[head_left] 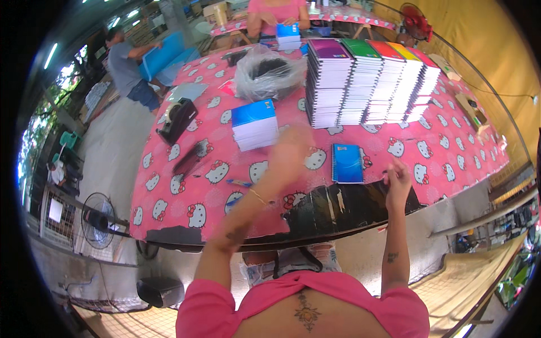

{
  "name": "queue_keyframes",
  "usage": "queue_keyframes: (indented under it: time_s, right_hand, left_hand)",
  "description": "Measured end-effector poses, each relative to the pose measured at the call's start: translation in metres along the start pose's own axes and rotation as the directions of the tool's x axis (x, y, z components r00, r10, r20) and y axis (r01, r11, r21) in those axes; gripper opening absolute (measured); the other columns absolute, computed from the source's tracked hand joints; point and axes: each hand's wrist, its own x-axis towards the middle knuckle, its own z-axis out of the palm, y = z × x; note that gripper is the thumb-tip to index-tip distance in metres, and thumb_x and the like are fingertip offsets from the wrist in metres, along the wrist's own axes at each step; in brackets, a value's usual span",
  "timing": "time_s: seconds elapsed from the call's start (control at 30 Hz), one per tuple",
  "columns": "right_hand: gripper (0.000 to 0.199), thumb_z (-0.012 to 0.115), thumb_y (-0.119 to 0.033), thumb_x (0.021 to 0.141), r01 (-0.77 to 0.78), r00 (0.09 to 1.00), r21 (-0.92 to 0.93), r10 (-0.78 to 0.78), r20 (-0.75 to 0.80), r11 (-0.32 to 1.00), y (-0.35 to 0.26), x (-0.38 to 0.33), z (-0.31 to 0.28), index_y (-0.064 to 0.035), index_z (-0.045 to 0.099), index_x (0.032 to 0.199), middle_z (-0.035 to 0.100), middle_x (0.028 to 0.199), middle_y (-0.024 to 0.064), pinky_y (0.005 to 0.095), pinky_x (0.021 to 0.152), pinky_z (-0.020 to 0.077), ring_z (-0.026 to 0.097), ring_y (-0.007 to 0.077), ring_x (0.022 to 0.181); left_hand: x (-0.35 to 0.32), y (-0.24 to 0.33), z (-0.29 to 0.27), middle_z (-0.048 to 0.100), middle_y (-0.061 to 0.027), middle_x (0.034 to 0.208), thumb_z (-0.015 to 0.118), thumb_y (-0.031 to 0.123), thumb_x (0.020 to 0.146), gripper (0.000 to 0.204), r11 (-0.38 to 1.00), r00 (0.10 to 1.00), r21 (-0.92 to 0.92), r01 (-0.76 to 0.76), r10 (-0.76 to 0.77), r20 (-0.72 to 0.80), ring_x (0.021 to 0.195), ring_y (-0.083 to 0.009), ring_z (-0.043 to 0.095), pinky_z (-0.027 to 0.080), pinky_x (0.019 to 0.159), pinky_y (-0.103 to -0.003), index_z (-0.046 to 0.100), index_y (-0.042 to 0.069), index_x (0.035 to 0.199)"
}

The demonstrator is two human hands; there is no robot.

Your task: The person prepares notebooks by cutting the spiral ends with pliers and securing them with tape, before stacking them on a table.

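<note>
A blue spiral notebook (348, 164) lies flat near the table's front edge. My right hand (399, 176) hovers just right of it, fingers loosely bent and apart, with nothing seen in them. My left hand (293, 147) reaches forward over the table and is smeared by motion, so its fingers do not show clearly. It is beside a stack of blue-topped paper pads (253, 125). Behind stand tall stacks of spiral notebooks with purple (329, 49), green (360, 49), red (385, 50) and yellow (404, 52) covers.
A black tape dispenser (177, 121) and pens (239, 183) lie on the pink patterned table cover (152, 197). A clear plastic bag (267, 73) sits farther back. Across the table a person in pink (277, 14) handles blue pads. Another person (128, 62) at left carries blue sheets.
</note>
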Motion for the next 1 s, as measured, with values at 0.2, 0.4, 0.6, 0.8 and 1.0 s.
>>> queue_keyframes:
  time_s: [0.2,0.4,0.6,0.8,1.0]
  right_hand:
    - [0.028,0.064,-0.010,0.097,0.198,0.942,0.017,-0.195,0.274,0.980,0.016,-0.034,0.052,-0.0007,0.062,0.124,0.067,0.112,0.0069,0.0315,0.098,0.0465,0.062,0.0159,0.108]
    - [0.024,0.063,-0.002,0.096,0.276,0.826,0.003,-0.239,0.511,0.961,0.018,-0.058,0.091,-0.0026,0.065,0.120,0.062,0.122,0.0067,0.0300,0.099,0.0449,0.059,0.0141,0.113]
    - [0.024,0.062,-0.002,0.096,0.214,0.800,0.028,-0.191,0.569,0.977,0.026,-0.069,0.093,-0.0013,0.065,0.120,0.062,0.121,0.0063,0.0288,0.099,0.0434,0.057,0.0125,0.110]
    - [0.021,0.063,-0.004,0.097,0.146,0.806,0.000,-0.119,0.580,0.989,0.033,-0.079,0.090,-0.0001,0.066,0.117,0.064,0.118,0.0054,0.0276,0.097,0.0448,0.059,0.0125,0.107]
    - [0.017,0.065,-0.006,0.096,0.071,0.810,0.012,-0.065,0.583,0.997,0.036,-0.085,0.092,-0.0014,0.068,0.112,0.065,0.107,0.0027,0.0245,0.087,0.0456,0.058,0.0090,0.094]
  left_hand:
    - [-0.022,-0.122,-0.074,0.068,-0.0195,0.118,0.064,0.015,0.090,0.029,0.976,0.992,0.181,0.123,-0.124,-0.004,0.115,-0.0349,0.062,0.048,0.099,-0.047,0.066,0.002,0.116]
    - [-0.025,-0.101,-0.058,0.067,-0.0181,0.122,0.064,0.009,0.087,0.035,0.867,0.980,0.498,0.014,0.087,-0.180,0.115,-0.0335,0.064,0.052,0.095,-0.043,0.063,0.003,0.122]
    - [-0.021,-0.119,-0.059,0.066,-0.0192,0.123,0.066,0.020,0.090,0.035,0.940,0.986,0.297,0.166,-0.164,-0.033,0.114,-0.0327,0.064,0.050,0.095,-0.045,0.064,-0.001,0.119]
    - [-0.016,-0.127,-0.066,0.070,-0.0167,0.116,0.071,0.025,0.087,0.036,0.933,0.997,0.351,0.078,-0.075,-0.022,0.105,-0.0305,0.068,0.055,0.086,-0.042,0.066,0.000,0.113]
    - [-0.018,-0.123,-0.084,0.071,-0.0143,0.111,0.075,0.029,0.084,0.036,0.983,0.994,0.148,0.108,-0.110,0.004,0.103,-0.0320,0.067,0.054,0.087,-0.043,0.072,0.008,0.113]
